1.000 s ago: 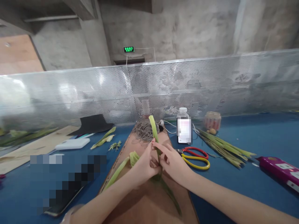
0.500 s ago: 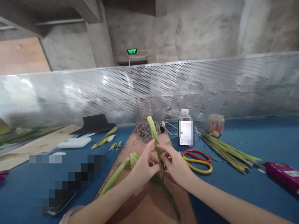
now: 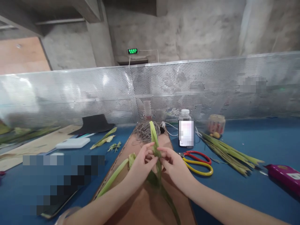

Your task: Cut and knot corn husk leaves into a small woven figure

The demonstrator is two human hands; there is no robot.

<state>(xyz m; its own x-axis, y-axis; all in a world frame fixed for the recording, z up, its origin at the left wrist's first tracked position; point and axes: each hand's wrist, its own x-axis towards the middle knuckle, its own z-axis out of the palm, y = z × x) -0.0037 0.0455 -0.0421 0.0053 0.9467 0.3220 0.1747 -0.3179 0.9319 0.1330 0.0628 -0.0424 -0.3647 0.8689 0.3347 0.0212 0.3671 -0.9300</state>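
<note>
A long green leaf (image 3: pixel 153 132) stands up between my two hands, its pale tip pointing away from me and its darker end trailing down over the brown board (image 3: pixel 140 209). My left hand (image 3: pixel 144 159) pinches it from the left with thumb and fingers. From the other side my right hand (image 3: pixel 171 162) grips the same strip, fingertips almost meeting the left ones. Left of my hands lies another pale green stalk (image 3: pixel 114 176) with a crumpled end, partly behind my left forearm. A heap of grey cord (image 3: pixel 146 131) rests at the board's far end.
Scissors (image 3: pixel 199 163) with red and yellow handles lie right of the board. Beyond are a lit phone (image 3: pixel 186 132) against a bottle, a jar (image 3: pixel 217 124), a bundle of green stalks (image 3: pixel 229 151) and a purple packet (image 3: pixel 283 175). A perforated metal screen (image 3: pixel 164 87) stands behind.
Both hands stay on the leaf, and its tip has dropped slightly toward me. The fingers have shifted a little along it, the left thumb moving upward.
</note>
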